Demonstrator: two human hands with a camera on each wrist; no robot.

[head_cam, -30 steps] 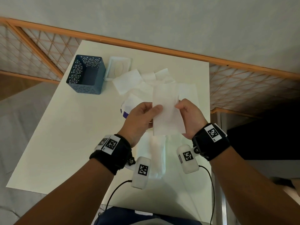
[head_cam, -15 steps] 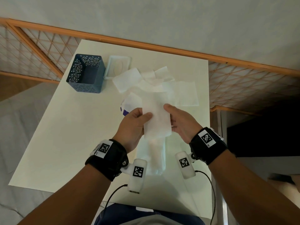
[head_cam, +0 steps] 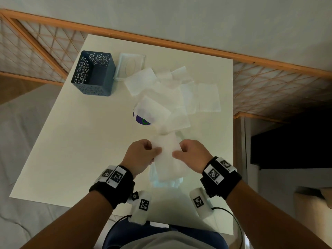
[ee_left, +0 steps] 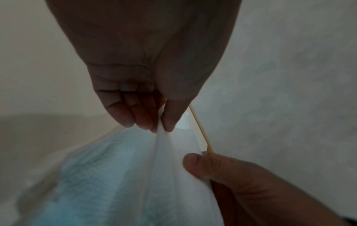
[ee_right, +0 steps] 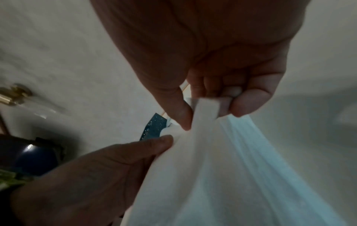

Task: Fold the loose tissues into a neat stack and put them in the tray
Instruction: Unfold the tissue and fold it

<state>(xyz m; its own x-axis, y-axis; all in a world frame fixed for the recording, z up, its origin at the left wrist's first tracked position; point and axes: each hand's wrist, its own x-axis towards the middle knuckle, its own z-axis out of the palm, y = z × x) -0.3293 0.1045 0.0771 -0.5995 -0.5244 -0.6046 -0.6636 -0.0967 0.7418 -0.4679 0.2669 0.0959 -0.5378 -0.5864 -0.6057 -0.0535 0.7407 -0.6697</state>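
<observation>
Both hands hold one folded white tissue (head_cam: 168, 159) low over the near middle of the table. My left hand (head_cam: 143, 155) pinches its left edge between thumb and fingers (ee_left: 142, 120). On the right edge, my right hand (head_cam: 190, 153) pinches it too, thumb against curled fingers (ee_right: 239, 105). Under the held tissue lies a stack of folded tissues (head_cam: 167, 182) on the table. A heap of loose white tissues (head_cam: 170, 94) spreads across the far middle. The pale tray (head_cam: 131, 66) stands behind that heap, beside the blue box, one tissue overlapping its near corner.
A blue perforated box (head_cam: 93, 74) stands at the far left of the white table (head_cam: 80, 141). A purple and green item (head_cam: 142, 120) peeks out from under the loose tissues. An orange lattice railing (head_cam: 269, 83) runs behind and to the right of the table.
Both hands have come down and toward me with the tissue, from above the loose heap to just over the folded stack. The grip on both edges is the same.
</observation>
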